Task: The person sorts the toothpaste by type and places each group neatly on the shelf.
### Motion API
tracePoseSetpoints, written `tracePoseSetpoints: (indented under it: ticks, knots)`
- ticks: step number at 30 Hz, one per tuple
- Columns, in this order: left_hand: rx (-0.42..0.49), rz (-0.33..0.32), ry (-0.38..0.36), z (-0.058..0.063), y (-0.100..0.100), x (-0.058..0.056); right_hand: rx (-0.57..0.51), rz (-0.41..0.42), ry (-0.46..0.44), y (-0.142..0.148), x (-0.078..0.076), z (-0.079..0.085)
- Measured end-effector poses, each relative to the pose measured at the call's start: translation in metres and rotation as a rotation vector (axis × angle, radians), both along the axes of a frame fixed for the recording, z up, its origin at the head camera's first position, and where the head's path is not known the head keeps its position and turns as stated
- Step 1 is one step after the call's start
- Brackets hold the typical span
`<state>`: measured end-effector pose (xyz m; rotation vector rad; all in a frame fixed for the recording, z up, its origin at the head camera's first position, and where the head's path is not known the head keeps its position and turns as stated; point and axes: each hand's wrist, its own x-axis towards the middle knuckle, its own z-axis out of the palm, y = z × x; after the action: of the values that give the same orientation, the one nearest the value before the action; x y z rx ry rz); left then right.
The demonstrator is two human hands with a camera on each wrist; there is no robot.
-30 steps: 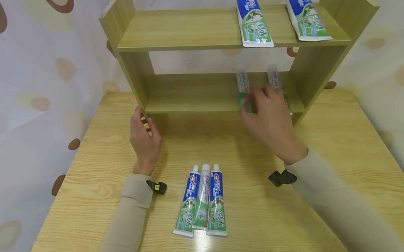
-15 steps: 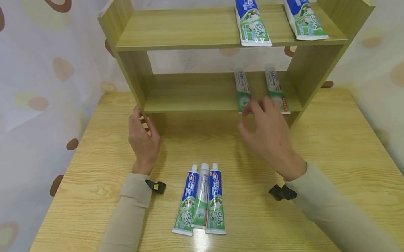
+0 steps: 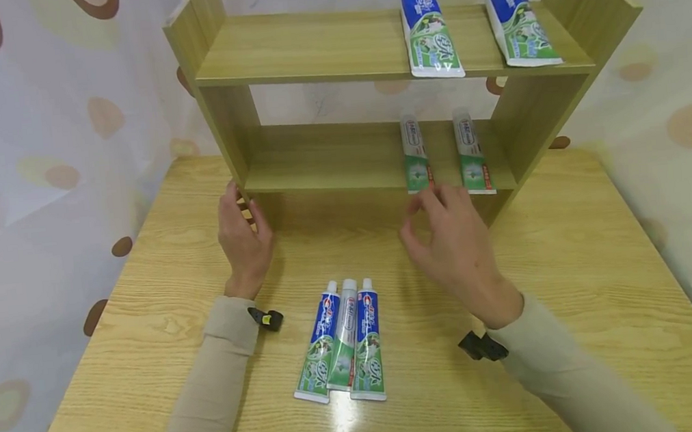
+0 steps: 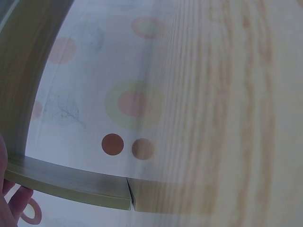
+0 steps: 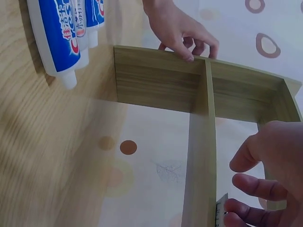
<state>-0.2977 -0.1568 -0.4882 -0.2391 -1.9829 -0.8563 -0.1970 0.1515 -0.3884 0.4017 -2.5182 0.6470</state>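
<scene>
My left hand [image 3: 246, 242] grips the left side panel of a two-tier wooden shelf [image 3: 306, 44]; in the right wrist view its thumb and fingers straddle the panel's edge. Just in front of the lower board is my right hand [image 3: 455, 251], fingers loosely bent, thumb apart, holding nothing. Its fingertips are right at the crimped end of a silver-green toothpaste tube [image 3: 417, 158]. A second silver-green toothpaste tube [image 3: 472, 157] lies to the right on that board. Up on the top board are a blue-green toothpaste tube [image 3: 431, 33] and another blue-green toothpaste tube [image 3: 523, 25], ends toward me.
Three toothpaste tubes lie side by side on the wooden table [image 3: 145, 323], caps toward the shelf: a blue-green tube [image 3: 319, 349], a silver-green tube [image 3: 345, 336] and a blue-green tube [image 3: 367, 344]. A dotted cloth [image 3: 31, 223] hangs behind the shelf.
My right hand has drawn back from the lower board toward me, uncovering the two silver-green tubes there. My left hand stays on the side panel.
</scene>
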Motion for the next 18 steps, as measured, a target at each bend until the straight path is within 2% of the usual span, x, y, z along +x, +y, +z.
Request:
tracePoseSetpoints:
  ticks: [9, 18]
  knots:
    - [-0.009, -0.006, -0.003, 0.001, 0.000, 0.000, 0.023, 0.030, -0.030, -0.003, 0.009, -0.013]
    - [-0.002, -0.005, -0.022, 0.000, 0.000, 0.001, 0.068, 0.031, -0.166, -0.009, 0.020, -0.032]
